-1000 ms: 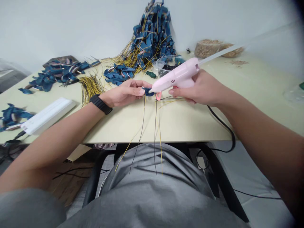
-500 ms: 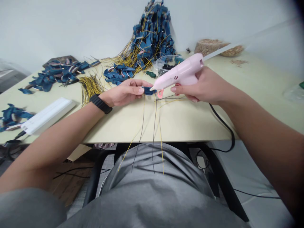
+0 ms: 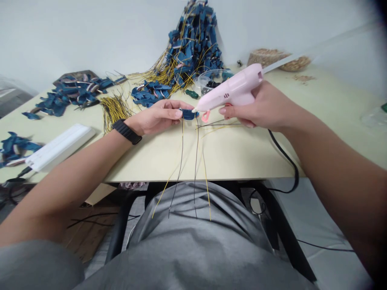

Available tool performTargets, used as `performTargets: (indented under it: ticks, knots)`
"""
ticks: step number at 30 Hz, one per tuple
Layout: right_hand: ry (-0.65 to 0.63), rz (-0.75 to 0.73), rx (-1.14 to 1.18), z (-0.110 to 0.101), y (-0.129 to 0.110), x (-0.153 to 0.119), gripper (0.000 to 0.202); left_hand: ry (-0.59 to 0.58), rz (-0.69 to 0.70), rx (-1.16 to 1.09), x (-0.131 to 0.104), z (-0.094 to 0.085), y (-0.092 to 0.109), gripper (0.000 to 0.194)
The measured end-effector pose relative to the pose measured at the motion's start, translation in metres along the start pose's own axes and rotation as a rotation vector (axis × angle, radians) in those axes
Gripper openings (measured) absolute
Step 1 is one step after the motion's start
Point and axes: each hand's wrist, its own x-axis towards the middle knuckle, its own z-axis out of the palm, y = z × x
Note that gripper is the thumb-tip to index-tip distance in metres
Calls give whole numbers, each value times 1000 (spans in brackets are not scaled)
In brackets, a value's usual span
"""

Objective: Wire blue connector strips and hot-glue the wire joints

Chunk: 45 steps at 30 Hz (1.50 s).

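A small blue piece point(image 3: 189, 114) with thin yellow and black wires point(image 3: 182, 151) hanging from it is pinched between the thumb and fingers of my left hand point(image 3: 160, 117). The wires trail over the table edge onto my lap. My right hand point(image 3: 263, 106) is wrapped around the handle of a pink hot glue gun point(image 3: 231, 90). A long clear glue stick point(image 3: 279, 62) sticks out of its back end. The gun's nozzle is at the right part of the blue piece; whether it touches cannot be made out.
Behind my hands rises a tall heap of blue wired pieces point(image 3: 195, 44). A clear tub point(image 3: 208, 82) with black bits stands before it. More blue pieces point(image 3: 69, 92) and a yellow wire bundle point(image 3: 115, 110) lie left, near a white box point(image 3: 62, 147). The gun's black cord point(image 3: 287, 159) drops over the edge.
The glue gun has shifted slightly to the right, its nozzle moving toward the right end of the blue piece. My left hand keeps its pinch, moving very slightly left.
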Motion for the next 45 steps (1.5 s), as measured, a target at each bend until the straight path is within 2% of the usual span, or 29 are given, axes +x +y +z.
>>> performTargets:
  ticks: [5,10,14,21,26,30,35,41,45]
  knots:
    - [-8,-60,139,-2,-4,-4,30,26,-3,-2,-2,2,3,60]
    - [1,-79,182,-4,3,-1,33,45,-19,16,-3,6,5,60]
    - [-19,-95,155,-2,5,0,33,42,-9,-6,-1,9,3,59]
    - [-32,-8,39,4,-10,-8,32,32,-23,-13,1,7,0,65]
    - [-31,5,-18,6,-6,-5,33,28,-14,18,0,8,-1,54]
    - [-24,31,-59,7,-4,-4,37,1,-1,1,2,11,-2,60]
    - [-99,4,70,6,-7,-5,40,12,-9,-16,3,9,-2,64]
    - [-53,-34,245,-2,-4,-5,31,15,-23,-18,1,6,1,62]
    - [-45,-21,320,-5,-4,-5,33,10,-27,21,0,5,3,67]
